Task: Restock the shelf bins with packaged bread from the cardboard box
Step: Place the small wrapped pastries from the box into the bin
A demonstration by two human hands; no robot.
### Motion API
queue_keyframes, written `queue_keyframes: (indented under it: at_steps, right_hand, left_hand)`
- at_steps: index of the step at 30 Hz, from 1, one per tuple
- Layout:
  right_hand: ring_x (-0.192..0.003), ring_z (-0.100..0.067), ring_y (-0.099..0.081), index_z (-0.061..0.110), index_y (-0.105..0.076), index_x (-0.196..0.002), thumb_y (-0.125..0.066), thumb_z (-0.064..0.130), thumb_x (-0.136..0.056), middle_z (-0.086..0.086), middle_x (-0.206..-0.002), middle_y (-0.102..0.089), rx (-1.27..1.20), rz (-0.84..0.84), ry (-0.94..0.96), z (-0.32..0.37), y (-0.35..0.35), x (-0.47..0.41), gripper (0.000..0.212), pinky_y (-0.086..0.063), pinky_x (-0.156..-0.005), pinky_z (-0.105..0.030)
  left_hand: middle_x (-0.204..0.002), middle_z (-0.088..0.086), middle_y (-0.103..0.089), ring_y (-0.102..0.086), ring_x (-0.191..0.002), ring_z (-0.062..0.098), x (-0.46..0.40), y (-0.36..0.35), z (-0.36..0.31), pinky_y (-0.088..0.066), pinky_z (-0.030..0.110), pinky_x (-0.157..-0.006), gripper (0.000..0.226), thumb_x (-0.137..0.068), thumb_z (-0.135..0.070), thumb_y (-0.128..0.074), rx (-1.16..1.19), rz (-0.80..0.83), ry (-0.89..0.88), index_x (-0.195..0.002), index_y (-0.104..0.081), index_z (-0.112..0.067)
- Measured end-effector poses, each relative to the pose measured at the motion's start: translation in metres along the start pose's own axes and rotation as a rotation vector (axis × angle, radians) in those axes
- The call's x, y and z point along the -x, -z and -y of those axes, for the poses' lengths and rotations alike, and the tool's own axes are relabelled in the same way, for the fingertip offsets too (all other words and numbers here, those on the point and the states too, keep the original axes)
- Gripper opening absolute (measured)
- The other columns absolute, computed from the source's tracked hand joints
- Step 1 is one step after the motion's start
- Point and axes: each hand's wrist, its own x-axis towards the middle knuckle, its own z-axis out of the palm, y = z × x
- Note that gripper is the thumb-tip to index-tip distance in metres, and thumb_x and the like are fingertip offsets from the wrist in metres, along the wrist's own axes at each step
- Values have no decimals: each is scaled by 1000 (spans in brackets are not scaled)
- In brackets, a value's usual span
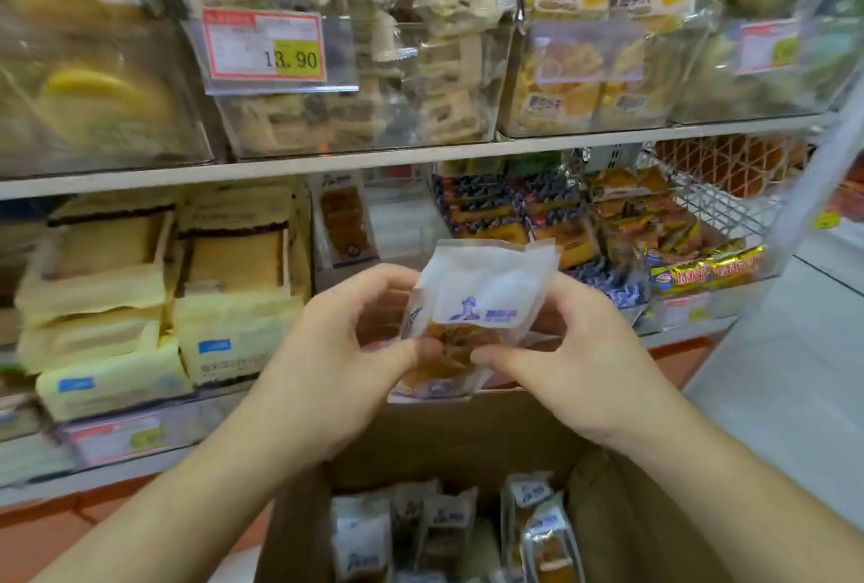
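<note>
Nearest the camera stands the open cardboard box (467,437), with more bread packets (544,531) of the same white-and-blue print standing on end inside it. Above the box's far wall both hands hold one bread packet (467,325) in the air, short of the shelf. On one side the left hand (327,358) has its fingers curled round the packet's edge, thumb tip pressed onto the clear window over the bread. From the other side the right hand (575,348) mirrors it, thumb tip on the window and fingers behind the wrapper. The two thumbs nearly meet at the packet's lower middle.

By its look the packet should be light: a thin, crinkly film with a sealed white flap standing up at the top. Glossy plastic like this is likely a little slippery, and the bread inside is soft, so a hard squeeze could flatten it. A gentle hold on the side edges or on the sealed top flap would probably suit better than pressure on the window.

Straight beyond the hands, on the lower shelf, sits a clear bin (374,227) that is nearly empty, with one matching packet (346,220) leaning upright at its left side; this seems the likely place for the held one. Pale yellow cake packs (234,264) fill the bin to its left, and blue-printed packets (495,208) fill the one to its right. Farther up, the upper shelf (374,161) carries full bins and a price tag (264,47).
</note>
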Motion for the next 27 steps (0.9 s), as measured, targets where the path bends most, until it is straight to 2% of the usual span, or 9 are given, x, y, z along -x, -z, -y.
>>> queue_keyframes:
  at_steps: [3,6,8,13,15,18,19,22,27]
  right_hand:
    - [-117,1,-66,37,-69,-123,-87,13,-87,24,-118,-72,29,-16,164,0,-14,-37,47,-57,-92,-18]
    - [-115,4,-64,43,-66,-117,-86,8,-86,23,-116,-71,105,-65,219,-13,-34,-76,51,-51,-91,-9]
    - [-115,3,-62,41,-68,-121,-87,8,-84,21,-119,-71,182,-99,195,-25,-46,-105,53,-47,-94,-6]
    - [-119,-7,-67,37,-71,-128,-81,12,-86,18,-124,-73,275,-53,161,-59,-74,-178,50,-56,-106,-34]
    - [-116,-10,-67,31,-74,-126,-74,12,-92,9,-125,-75,379,-29,153,-63,-81,-201,39,-53,-98,-25]
    - [-101,8,-59,27,-80,-116,-76,12,-90,5,-117,-78,449,-60,234,-70,-84,-230,30,-40,-73,-1]
    - [-99,10,-57,27,-81,-113,-79,13,-87,6,-113,-79,442,-60,256,-71,-85,-238,29,-42,-73,0]
    - [-97,-5,-69,28,-82,-108,-82,19,-84,7,-107,-80,499,-81,269,-79,-89,-265,26,-59,-87,-31]
    - [-107,-18,-67,24,-75,-110,-89,37,-79,5,-108,-74,679,-116,184,-85,-89,-308,36,-53,-91,-35]
  left_hand:
    - [-116,-19,-72,-67,-113,5,-21,19,13,-56,33,-96,44,-86,-11,-84,-235,-116,-74,-118,-68,-36]
    - [-124,-21,-67,-59,-114,-3,-41,36,27,-51,21,-96,49,-86,-27,-82,-543,-180,-89,-130,-63,-37]
    - [-132,-11,-66,-60,-121,11,-56,46,39,-49,29,-101,59,-85,-37,-81,-687,-184,-61,-139,-58,-34]
    - [-147,1,-56,-48,-140,28,-73,68,76,-31,47,-120,75,-75,-49,-82,-999,-119,15,-143,-56,-27]
    - [-148,4,-57,-50,-140,32,-73,74,90,-33,53,-120,76,-73,-48,-82,-1064,-103,1,-141,-58,-23]
    - [-147,5,-59,-52,-138,35,-74,78,100,-35,55,-118,64,-79,-53,-70,-1103,-147,-33,-135,-64,-22]
    - [-146,5,-60,-53,-137,35,-74,77,101,-34,52,-117,58,-82,-53,-65,-1106,-171,-56,-132,-66,-22]
    - [-142,4,-62,-52,-137,32,-75,76,104,-30,46,-115,55,-80,-52,-59,-1092,-188,-87,-125,-70,-23]
    - [-139,3,-63,-49,-140,30,-74,78,109,-32,51,-118,50,-82,-49,-58,-1067,-160,-64,-121,-72,-23]
